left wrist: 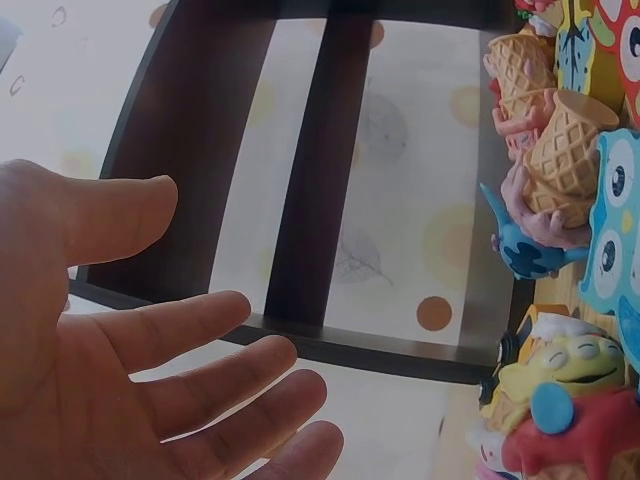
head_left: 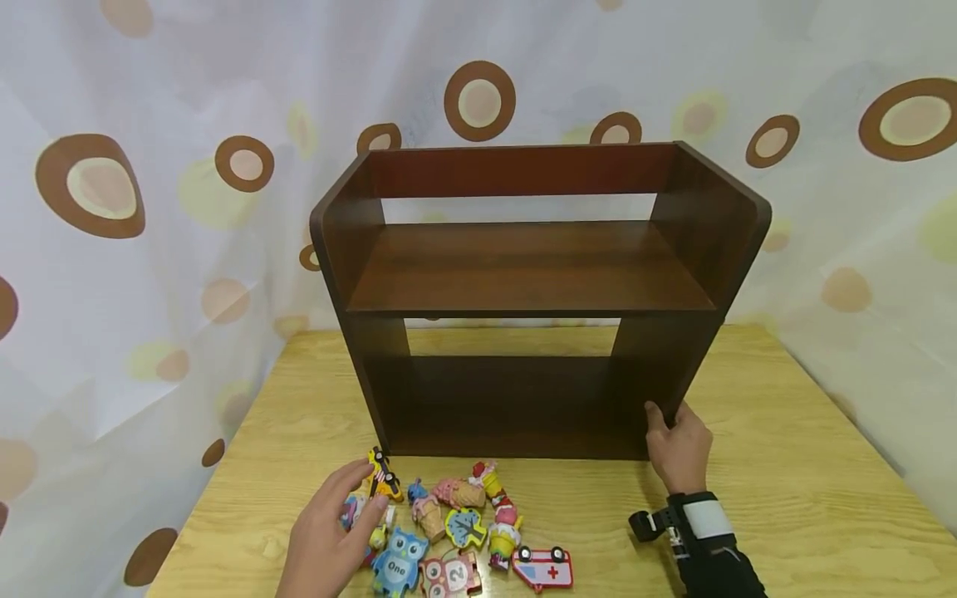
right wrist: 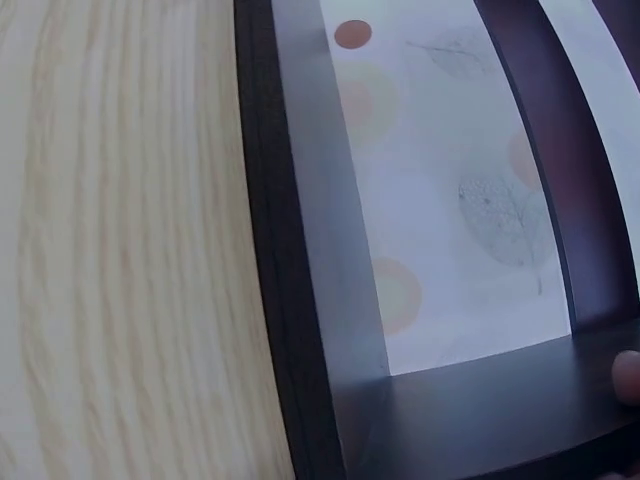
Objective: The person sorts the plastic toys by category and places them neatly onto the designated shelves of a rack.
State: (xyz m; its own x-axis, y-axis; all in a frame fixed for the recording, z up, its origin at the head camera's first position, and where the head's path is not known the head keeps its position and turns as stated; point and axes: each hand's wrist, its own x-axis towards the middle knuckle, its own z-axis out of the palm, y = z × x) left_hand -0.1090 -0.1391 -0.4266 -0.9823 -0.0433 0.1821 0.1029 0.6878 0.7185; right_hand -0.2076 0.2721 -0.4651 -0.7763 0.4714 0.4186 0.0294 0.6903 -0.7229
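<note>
A dark brown two-tier wooden shelf (head_left: 531,266) stands upright on the table. My right hand (head_left: 680,448) grips the lower front edge of its right side panel, thumb on the inner face. In the right wrist view only a fingertip (right wrist: 627,378) shows against that panel. My left hand (head_left: 329,523) is held over the left side of a group of small toys, thumb and fingers spread, palm bare in the left wrist view. Nearest its fingertips is a yellow toy vehicle (head_left: 385,477). A blue owl piece (head_left: 399,562) lies beside the hand.
Ice-cream-cone toys (head_left: 429,517), a tree piece (head_left: 465,527), a pink owl piece (head_left: 451,575) and a toy ambulance (head_left: 543,569) lie before the shelf. The wooden table (head_left: 807,465) extends to both sides. A patterned curtain (head_left: 568,75) hangs behind.
</note>
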